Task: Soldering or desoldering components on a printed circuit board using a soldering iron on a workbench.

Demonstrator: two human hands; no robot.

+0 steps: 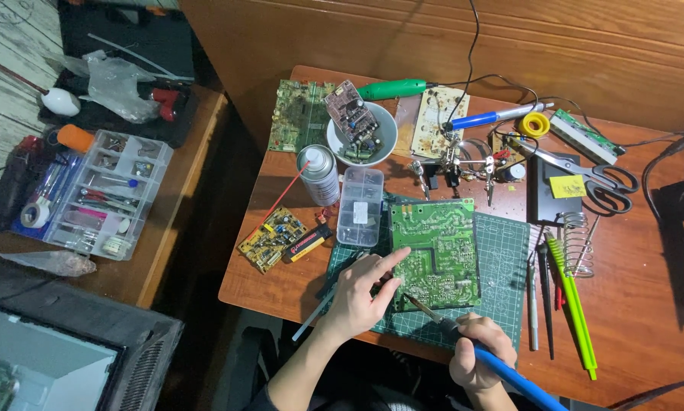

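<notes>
A large green circuit board [436,251] lies solder side up on a green cutting mat [503,266]. My left hand [363,295] rests on the board's near left corner, forefinger stretched out along its edge, thumb and middle finger apart. My right hand [477,358] grips a blue-handled soldering iron [502,368]. Its metal tip [416,303] points left and touches the board's near edge, close to my left fingers.
A spray can [318,174], a clear small-parts box [361,205], a white bowl [362,135] with a board in it, scissors [585,173], a coiled iron stand [578,242] and pens [572,304] crowd the wooden table [646,304]. A side table at left holds a clear organiser [102,194].
</notes>
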